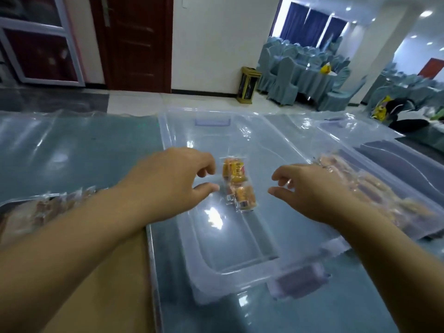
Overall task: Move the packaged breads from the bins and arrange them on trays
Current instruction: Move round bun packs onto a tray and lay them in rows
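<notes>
A clear plastic bin [242, 272] stands in front of me on the table. Two packaged breads lie inside it: one [234, 173] farther away, one [243, 198] nearer, both in clear wrappers with orange print. My left hand [173, 179] hovers just left of them, fingers loosely curled, thumb and fingers apart, holding nothing. My right hand [310, 188] hovers to their right over the bin, fingers likewise curled and empty. A tray [9, 205] at the left holds several packaged breads, partly hidden by my left forearm.
Another clear bin [408, 174] at the right holds several packaged breads [374, 188]. The table [79, 150] has a glossy blue-grey top. Beyond it are a dark wooden door [137, 42], a small gold waste bin [248, 85] and covered chairs [288, 78].
</notes>
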Available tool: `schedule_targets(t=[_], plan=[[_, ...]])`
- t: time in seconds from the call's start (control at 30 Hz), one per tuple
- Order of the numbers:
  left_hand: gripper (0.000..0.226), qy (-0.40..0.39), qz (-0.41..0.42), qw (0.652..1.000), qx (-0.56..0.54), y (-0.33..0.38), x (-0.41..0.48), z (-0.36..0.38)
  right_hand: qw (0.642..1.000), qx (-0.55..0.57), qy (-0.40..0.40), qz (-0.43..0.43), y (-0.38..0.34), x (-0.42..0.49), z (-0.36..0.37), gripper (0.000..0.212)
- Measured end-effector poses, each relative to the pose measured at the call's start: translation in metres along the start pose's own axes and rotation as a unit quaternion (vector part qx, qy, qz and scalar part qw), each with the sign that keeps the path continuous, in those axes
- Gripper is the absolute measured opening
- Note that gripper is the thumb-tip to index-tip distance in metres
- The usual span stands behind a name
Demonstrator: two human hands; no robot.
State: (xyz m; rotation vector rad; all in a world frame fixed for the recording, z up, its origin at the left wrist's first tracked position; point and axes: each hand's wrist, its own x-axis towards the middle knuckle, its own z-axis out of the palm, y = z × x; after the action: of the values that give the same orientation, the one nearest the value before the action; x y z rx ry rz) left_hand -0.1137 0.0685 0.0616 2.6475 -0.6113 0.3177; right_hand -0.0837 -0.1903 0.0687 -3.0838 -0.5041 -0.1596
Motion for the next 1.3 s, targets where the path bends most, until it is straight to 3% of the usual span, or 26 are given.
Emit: schedule_targets(t=[0.17,0.37,0.6,0.67,0.77,0.87,1.07,1.2,1.3], plan=[[0.035,-0.097,-0.086,0.987,0.090,0.012,0.065,0.030,0.997,-0.010,-0.060,-0.053,0.048,0.065,0.014,0.036],[0.033,-0.174,-0.174,0.962,0.114,0.014,0.141,0.078,0.992,-0.036,-0.083,-0.091,0.076,0.133,0.020,0.036],[0.045,-0.214,-0.261,0.942,0.001,-0.001,0.194,0.161,0.991,-0.020,-0.088,-0.100,0.087,0.188,0.037,0.036],[0.039,-0.233,-0.297,0.926,-0.027,-0.009,0.200,0.193,0.991,-0.015,-0.086,-0.102,0.089,0.196,0.048,0.032],[0.033,-0.222,-0.364,0.893,-0.144,-0.015,0.200,0.234,0.989,-0.033,-0.089,-0.115,0.087,0.205,0.066,0.024],[0.046,-0.163,-0.426,0.844,-0.283,-0.014,0.200,0.262,0.984,-0.062,-0.121,-0.116,0.084,0.213,0.078,0.024],[0.048,-0.089,-0.505,0.828,-0.227,-0.017,0.198,0.288,0.976,-0.088,-0.180,-0.088,0.080,0.232,0.091,0.021],[0.045,-0.134,-0.535,0.802,-0.230,-0.024,0.196,0.280,0.975,-0.081,-0.195,-0.074,0.074,0.242,0.097,0.013],[0.041,-0.116,-0.585,0.776,-0.205,-0.041,0.196,0.265,0.971,-0.073,-0.217,-0.066,0.066,0.247,0.105,0.011]])
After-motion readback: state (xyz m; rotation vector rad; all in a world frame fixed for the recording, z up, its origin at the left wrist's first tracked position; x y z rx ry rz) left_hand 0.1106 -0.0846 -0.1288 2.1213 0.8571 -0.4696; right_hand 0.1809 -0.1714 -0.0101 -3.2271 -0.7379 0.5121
